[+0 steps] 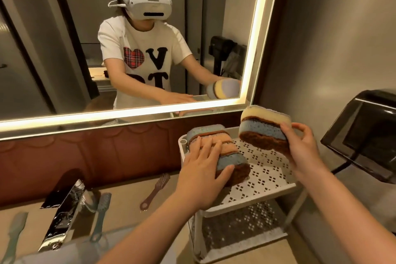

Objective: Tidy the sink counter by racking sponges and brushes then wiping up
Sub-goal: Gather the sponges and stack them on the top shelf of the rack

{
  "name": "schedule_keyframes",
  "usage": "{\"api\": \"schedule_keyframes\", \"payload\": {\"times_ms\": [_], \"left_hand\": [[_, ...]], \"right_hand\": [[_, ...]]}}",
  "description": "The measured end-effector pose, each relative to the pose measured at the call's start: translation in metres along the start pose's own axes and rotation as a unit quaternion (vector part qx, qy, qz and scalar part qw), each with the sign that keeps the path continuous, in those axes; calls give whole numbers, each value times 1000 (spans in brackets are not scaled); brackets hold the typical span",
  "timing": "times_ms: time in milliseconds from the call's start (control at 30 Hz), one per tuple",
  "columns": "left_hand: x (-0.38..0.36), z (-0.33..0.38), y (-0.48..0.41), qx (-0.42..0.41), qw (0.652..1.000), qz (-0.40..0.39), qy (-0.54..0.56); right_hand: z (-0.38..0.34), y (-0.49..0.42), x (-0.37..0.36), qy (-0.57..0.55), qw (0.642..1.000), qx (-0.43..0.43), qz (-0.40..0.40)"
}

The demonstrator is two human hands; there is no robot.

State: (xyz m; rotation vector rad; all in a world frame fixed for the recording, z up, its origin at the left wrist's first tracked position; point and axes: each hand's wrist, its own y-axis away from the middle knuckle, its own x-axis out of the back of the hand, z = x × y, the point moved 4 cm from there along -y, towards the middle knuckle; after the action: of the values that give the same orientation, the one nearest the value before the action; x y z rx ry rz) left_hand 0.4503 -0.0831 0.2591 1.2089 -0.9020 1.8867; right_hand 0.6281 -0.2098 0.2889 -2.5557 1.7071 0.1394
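Note:
A white perforated two-tier rack (267,180) stands on the counter at the right. Along the left side of its top shelf stands a row of sponges (216,146), blue, orange and brown, on edge. My left hand (201,178) rests on that row with straight fingers and the thumb against the front brown sponge. My right hand (304,148) grips a pair of sponges (263,128), yellow and blue with brown scrub layers, held tilted above the back right of the shelf. A brown brush (154,189) lies on the counter left of the rack. Two teal brushes (100,214) (14,233) lie near the faucet.
A chrome faucet (64,214) juts over the sink at the lower left. A lit mirror (128,38) covers the wall behind the counter. A dark wall-mounted appliance (368,133) sticks out at the right, close to the rack. The rack's lower shelf (240,227) holds nothing visible.

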Motion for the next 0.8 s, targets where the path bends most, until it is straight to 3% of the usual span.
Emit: {"api": "schedule_keyframes", "payload": {"times_ms": [400,600,800], "left_hand": [[-2,0,-2,15,999,32,5],[-3,-1,-1,6,999,44,7],[-2,2,-3,8,999,34,7]], "right_hand": [[16,-48,-11,152,988,-9,8],[16,-63,-26,233,971,-4,-55],[22,-66,-30,231,971,-30,-53]]}}
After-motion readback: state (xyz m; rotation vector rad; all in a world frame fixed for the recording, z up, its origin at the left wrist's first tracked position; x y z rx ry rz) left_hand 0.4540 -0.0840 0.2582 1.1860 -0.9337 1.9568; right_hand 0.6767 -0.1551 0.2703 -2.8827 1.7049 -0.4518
